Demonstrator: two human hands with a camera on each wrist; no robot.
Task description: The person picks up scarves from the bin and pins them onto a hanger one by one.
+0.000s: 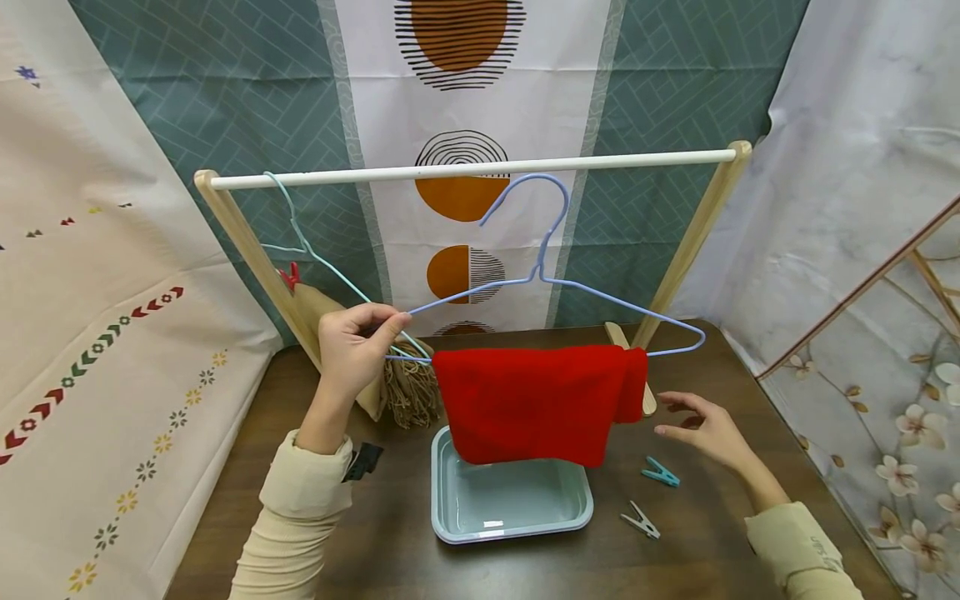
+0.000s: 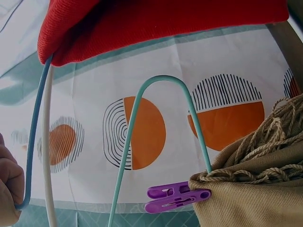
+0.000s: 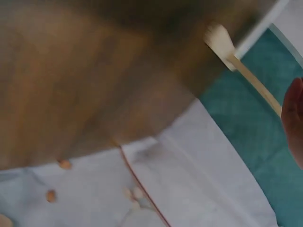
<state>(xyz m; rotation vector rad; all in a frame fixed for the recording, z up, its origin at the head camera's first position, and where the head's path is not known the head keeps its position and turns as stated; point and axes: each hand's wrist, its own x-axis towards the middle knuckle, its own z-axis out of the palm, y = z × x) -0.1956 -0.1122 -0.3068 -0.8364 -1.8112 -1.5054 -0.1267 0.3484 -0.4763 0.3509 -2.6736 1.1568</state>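
My left hand [image 1: 356,346] pinches the left shoulder of a periwinkle-blue clothes hanger [image 1: 540,265] between thumb and fingers. Folded over its lower bar hangs a red cloth [image 1: 532,400]; the hook points up, just in front of the rack's white rail [image 1: 637,161]. In the left wrist view the cloth's edge [image 2: 142,28] shows at the top. My right hand [image 1: 708,433] is off to the right with fingers loosely bent, holding nothing. Below it lie a teal clothespin [image 1: 662,472] and a grey clothespin [image 1: 641,521] on the table.
A light-blue basin [image 1: 510,533] stands beneath the cloth. On the rail's left end hangs a mint-green hanger [image 1: 292,217] bearing a tan fringed cloth [image 1: 412,392]. A red clothespin [image 1: 291,275] and a purple clothespin [image 2: 175,196] grip that cloth.
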